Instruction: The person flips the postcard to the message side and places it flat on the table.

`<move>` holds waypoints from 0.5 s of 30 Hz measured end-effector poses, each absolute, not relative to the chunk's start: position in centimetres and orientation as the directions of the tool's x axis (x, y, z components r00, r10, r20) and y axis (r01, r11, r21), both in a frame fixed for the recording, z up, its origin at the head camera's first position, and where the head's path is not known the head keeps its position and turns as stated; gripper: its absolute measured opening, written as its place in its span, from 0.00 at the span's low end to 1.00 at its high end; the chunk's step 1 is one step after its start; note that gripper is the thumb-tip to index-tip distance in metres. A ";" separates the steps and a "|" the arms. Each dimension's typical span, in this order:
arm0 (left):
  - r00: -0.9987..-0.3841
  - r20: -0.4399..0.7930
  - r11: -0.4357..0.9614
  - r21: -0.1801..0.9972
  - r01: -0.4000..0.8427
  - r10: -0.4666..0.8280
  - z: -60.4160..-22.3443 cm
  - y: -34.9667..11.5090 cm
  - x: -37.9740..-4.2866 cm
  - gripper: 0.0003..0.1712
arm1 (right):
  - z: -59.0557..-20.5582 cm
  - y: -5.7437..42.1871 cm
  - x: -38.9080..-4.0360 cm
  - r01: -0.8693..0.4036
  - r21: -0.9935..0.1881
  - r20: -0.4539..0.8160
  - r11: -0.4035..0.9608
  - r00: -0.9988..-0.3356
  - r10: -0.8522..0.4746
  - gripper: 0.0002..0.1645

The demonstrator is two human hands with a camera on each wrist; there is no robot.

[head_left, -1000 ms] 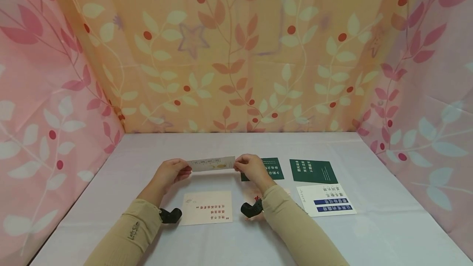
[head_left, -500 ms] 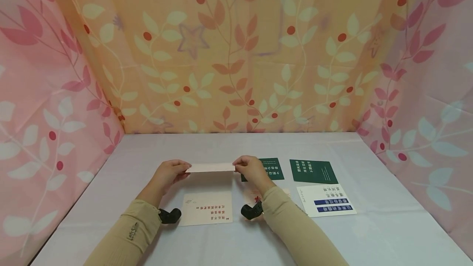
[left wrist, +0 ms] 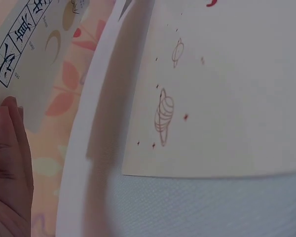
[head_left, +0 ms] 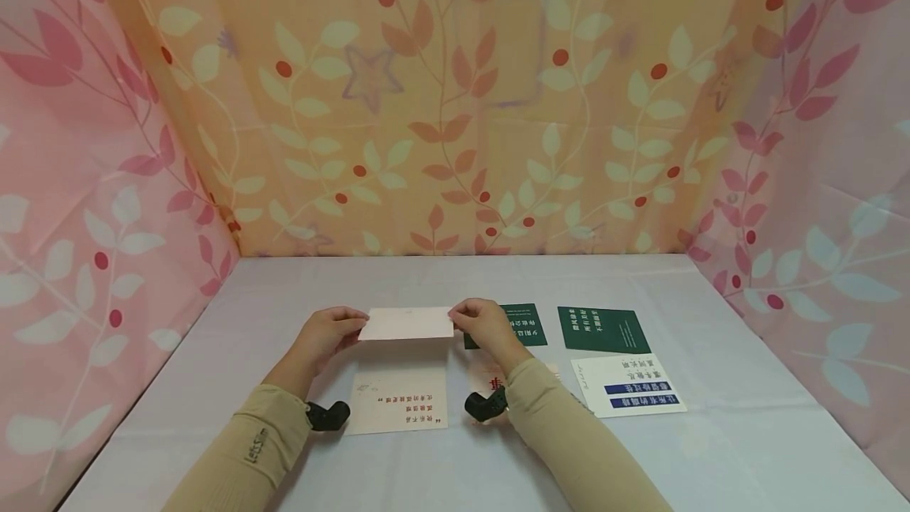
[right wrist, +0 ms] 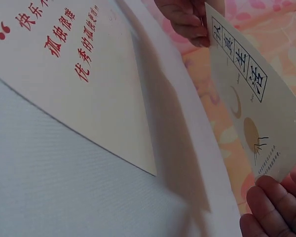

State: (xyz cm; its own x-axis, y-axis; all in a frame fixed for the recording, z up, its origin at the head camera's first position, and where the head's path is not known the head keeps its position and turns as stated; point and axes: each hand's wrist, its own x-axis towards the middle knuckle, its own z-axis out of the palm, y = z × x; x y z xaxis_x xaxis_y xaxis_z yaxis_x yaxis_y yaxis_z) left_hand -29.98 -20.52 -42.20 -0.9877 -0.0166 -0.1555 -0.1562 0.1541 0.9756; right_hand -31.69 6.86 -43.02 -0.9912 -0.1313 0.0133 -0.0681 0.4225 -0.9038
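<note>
A pale card (head_left: 407,324) is held up above the table, its nearly blank side facing the head camera. My left hand (head_left: 323,336) pinches its left end, and my right hand (head_left: 489,327) pinches the right end. The right wrist view shows the other side of this card (right wrist: 251,106), with boxed dark characters, a crescent and a gold disc. On the table just below lies a cream card (head_left: 396,401) with red characters. A line drawing of ringed planets marks one corner of that cream card (left wrist: 227,113) in the left wrist view.
Two dark green cards lie to the right, one (head_left: 528,325) partly behind the right hand, the other (head_left: 604,330) farther over. A white card (head_left: 629,387) with blue bands is nearer. The right forearm partly hides a red-printed card (head_left: 486,378). Patterned cloth (head_left: 455,141) walls the table's back and sides.
Between both hands the held card has tilted: its printed side faced the head camera at first, then it looked like a narrow strip, and now its nearly blank side shows broadly.
</note>
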 end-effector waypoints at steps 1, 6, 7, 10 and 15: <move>-0.987 -0.158 0.156 0.975 -0.159 -0.020 -42.2 -20.5 -30.0 0.14 | -43.0 6.9 -31.7 -0.068 -0.903 0.014 0.423 -0.991 -0.131 0.07; -0.985 -0.171 0.160 0.972 -0.174 -0.032 -42.3 -20.4 -30.0 0.14 | -43.2 6.9 -31.8 -0.071 -0.898 0.017 0.435 -0.992 -0.127 0.05; -0.985 -0.171 0.157 0.972 -0.173 -0.031 -42.3 -20.4 -30.0 0.14 | -43.2 6.9 -31.8 -0.073 -0.896 0.019 0.438 -0.992 -0.125 0.05; -0.985 -0.172 0.144 0.974 -0.175 -0.030 -42.4 -20.4 -30.1 0.15 | -43.3 6.9 -31.9 -0.079 -0.890 0.025 0.449 -0.992 -0.125 0.05; -0.982 -0.186 0.125 0.974 -0.188 -0.025 -42.6 -20.5 -30.1 0.20 | -43.3 6.8 -31.8 -0.077 -0.887 0.023 0.456 -0.992 -0.124 0.04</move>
